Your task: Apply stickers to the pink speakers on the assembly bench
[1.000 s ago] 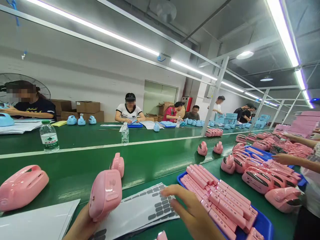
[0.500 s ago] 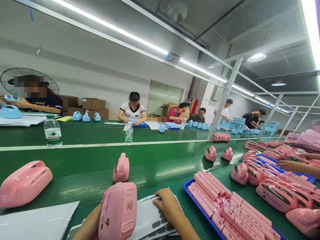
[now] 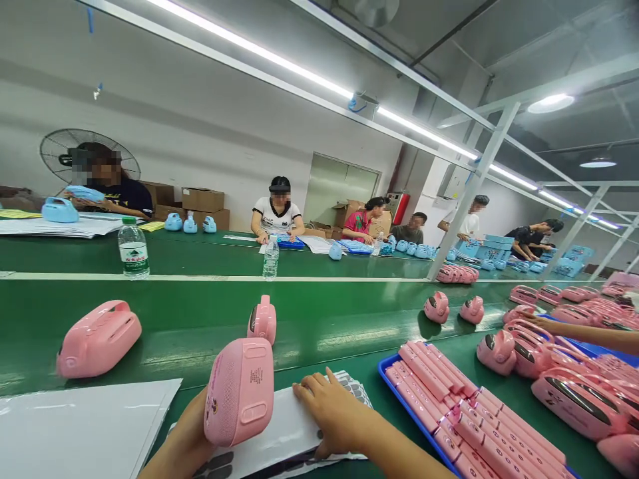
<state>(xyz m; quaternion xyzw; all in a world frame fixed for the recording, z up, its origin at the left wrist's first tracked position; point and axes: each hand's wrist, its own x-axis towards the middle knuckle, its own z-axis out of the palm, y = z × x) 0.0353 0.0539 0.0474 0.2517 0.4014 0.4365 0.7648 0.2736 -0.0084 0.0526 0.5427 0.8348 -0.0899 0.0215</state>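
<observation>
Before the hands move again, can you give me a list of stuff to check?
1. Left hand grips the pink speaker: ok.
2. Speaker's underside faces the camera: ok.
3. Right hand lies flat on the sticker sheet: ok.
4. A sticker between the fingers: cannot tell.
5. Blue tray of pink parts close on the right: ok.
6. Belt beyond the speaker clear: not ok, another pink unit stands there.

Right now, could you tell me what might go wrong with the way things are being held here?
The left hand alone holds the pink device upright above the belt; a slip could drop it. The right hand presses on the sticker sheet, which might crease or slide. The blue tray of pink parts lies close to that wrist and could get knocked.
</observation>
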